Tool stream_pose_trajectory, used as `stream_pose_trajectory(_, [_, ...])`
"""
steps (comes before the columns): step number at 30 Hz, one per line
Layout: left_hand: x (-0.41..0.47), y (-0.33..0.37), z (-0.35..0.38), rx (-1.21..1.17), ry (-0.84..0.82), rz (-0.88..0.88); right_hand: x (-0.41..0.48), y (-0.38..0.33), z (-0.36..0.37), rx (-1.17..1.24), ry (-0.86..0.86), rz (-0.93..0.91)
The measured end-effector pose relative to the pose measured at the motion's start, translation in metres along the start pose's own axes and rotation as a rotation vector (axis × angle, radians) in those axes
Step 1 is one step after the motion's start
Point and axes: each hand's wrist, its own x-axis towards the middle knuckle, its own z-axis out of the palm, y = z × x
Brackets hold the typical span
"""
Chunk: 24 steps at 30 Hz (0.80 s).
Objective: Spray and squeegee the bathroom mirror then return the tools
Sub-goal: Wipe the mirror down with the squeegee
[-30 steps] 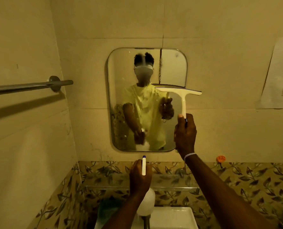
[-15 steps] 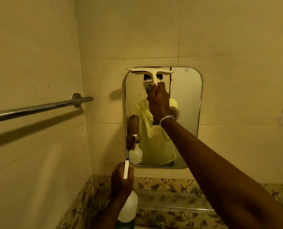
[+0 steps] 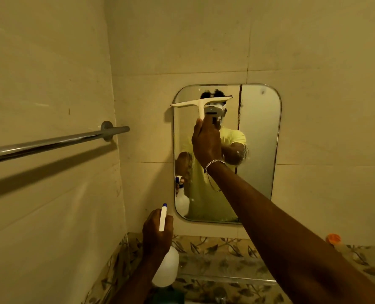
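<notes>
Far left: a chrome rail (image 3: 50, 144) fixed to the side wall, slanting toward the corner, shadow below it. Next, low and left of centre: left hand (image 3: 158, 229) wrapped closed round the neck of a white spray bottle (image 3: 167, 268), fingers curled tight on it, white trigger head with a blue tip pointing up toward the glass; bottle body hanging below the hand, just in front of the leaf-patterned tile band (image 3: 215, 246); bottle below and left of the mirror's lower left corner, apart from the glass. Centre: rounded mirror (image 3: 259, 139) on the back wall, dark vertical streak near its top middle, a yellow shirt and both tools reflected in it. Against its upper left part: white squeegee (image 3: 202, 101), blade nearly level but tilted up to the right, left end overhanging the mirror's left edge, handle pointing down. Right hand (image 3: 206, 143) closed round that handle, fingers shut on it, thumb side toward the blade; silver bracelet (image 3: 215, 163) at the wrist, forearm stretching in from lower right. Contact of blade with glass likely but hard to confirm. Far right, low: a small orange thing (image 3: 333, 238) on the wall at the top of the patterned tiles, too blurred to name
</notes>
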Motion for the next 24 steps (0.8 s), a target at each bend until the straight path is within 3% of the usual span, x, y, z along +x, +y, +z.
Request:
stream_pose_trajectory(6, [-0.001,0.000,0.000,-0.012,-0.030,0.080,-0.084,0.049,0.020,0.132,0.007,0.070])
stream_pose_trajectory(13, [-0.002,0.000,0.002,0.005,-0.033,0.031,-0.207,0.118,0.043,0.057,-0.078,0.239])
stream_pose_trajectory(24, [-0.007,-0.013,-0.007,0.012,-0.044,0.017,-0.298,0.148,0.068,-0.027,-0.185,0.553])
